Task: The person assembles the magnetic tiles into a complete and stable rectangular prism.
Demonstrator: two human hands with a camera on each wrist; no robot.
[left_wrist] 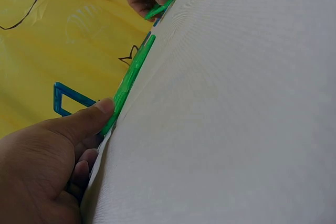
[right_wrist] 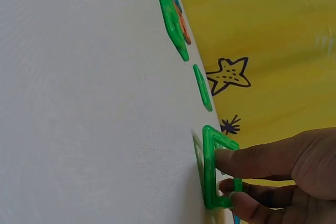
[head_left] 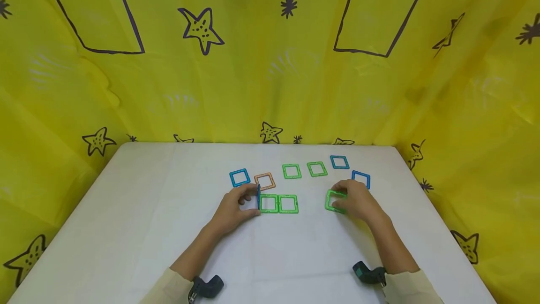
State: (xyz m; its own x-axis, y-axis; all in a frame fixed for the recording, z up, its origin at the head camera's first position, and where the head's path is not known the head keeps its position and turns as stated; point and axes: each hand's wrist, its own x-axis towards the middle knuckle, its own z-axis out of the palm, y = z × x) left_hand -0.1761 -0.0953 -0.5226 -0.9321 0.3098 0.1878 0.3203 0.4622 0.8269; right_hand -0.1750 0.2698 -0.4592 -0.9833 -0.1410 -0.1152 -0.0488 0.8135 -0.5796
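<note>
We worked at a white table (head_left: 126, 229) closed in on three sides by a yellow cloth backdrop (head_left: 253, 83) printed with dark stars and outlined four-sided shapes; we could read no writing, brand or label on it or on any tile.

Our left hand (head_left: 234, 210) pinched a blue square tile (head_left: 258, 197) between thumb and curled fingers, holding it upright on its edge, so that from the head view it showed only as a thin line running away from us. Its lower edge met the left side of a flat pair of green tiles (head_left: 278, 203), which lay joined side by side, the long axis of the pair running left to right just beyond the thumb tip. In the left wrist view the thumb (left_wrist: 89, 121) pressed against the near end of that green pair (left_wrist: 131, 80), with the blue frame (left_wrist: 65, 98) standing behind it.

Our right hand (head_left: 356, 198) gripped a single green square tile (head_left: 335, 201), fingers curled through and around its frame; it was tilted up off the table on its side, its open face turned toward the left hand.

Beyond the left fingers lay an orange tile (head_left: 265, 181) and a blue tile (head_left: 239, 177), flat. Further back lay two green tiles (head_left: 292, 171) (head_left: 317, 169) and another blue one (head_left: 339, 162). Just behind the right knuckles lay a darker blue tile (head_left: 362, 178).
</note>
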